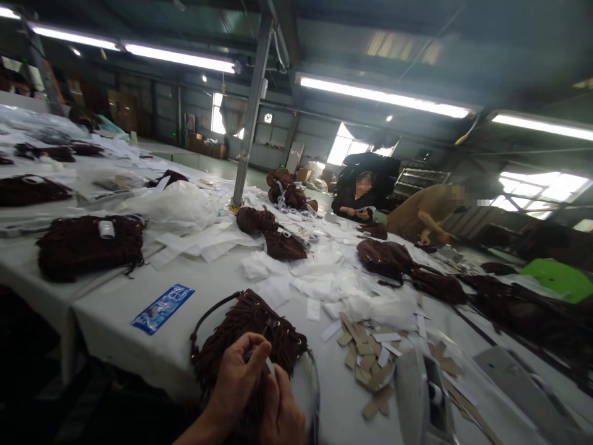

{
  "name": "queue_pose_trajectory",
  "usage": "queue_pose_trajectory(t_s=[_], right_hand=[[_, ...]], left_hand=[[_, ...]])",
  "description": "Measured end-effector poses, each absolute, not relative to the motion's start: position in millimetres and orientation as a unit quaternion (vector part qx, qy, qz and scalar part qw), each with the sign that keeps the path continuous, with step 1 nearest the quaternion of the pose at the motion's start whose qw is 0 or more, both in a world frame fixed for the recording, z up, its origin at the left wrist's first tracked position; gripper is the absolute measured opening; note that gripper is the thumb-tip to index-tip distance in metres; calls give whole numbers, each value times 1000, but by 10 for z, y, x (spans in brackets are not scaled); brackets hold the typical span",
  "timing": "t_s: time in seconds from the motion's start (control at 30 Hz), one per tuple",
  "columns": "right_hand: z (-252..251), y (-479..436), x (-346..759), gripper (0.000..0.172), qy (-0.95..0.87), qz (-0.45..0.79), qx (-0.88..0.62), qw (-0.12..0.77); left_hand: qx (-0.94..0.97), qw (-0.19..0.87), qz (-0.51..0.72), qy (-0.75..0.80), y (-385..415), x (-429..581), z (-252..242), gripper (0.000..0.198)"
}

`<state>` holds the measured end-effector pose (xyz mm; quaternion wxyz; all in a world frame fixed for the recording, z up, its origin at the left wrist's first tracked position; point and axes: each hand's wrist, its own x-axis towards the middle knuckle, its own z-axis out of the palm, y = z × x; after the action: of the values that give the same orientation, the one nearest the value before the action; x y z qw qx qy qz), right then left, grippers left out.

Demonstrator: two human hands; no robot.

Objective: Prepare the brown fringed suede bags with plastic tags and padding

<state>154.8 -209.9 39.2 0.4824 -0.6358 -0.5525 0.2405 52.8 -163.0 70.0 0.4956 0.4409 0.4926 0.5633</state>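
Note:
A brown fringed suede bag (250,327) with a dark strap lies on the white table (120,309) right in front of me. My left hand (238,377) is closed in a pinch over the bag, holding a small pale piece that I cannot make out. My right hand (282,411) is curled beside it, fingers pressed against the same spot on the bag. What the right fingers hold is hidden.
Several more brown fringed bags (88,244) lie among white paper scraps (324,278) and tan card strips (365,358). A blue packet (162,307) sits left. A grey machine (426,389) stands at right. Two people (361,198) work at the far end; a steel post (248,123) rises from the table.

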Motion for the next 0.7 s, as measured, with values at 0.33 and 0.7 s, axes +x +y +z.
queue_pose_trajectory(t_s=[0.33,0.7], right_hand=[[578,-2037,1387,44,-609,251,-593,463],[441,-1945,1242,49,-616,135,-676,382]], left_hand=[[381,485,650,443,-1513,526,802,33],[298,522,696,392,-1503,605,625,23]])
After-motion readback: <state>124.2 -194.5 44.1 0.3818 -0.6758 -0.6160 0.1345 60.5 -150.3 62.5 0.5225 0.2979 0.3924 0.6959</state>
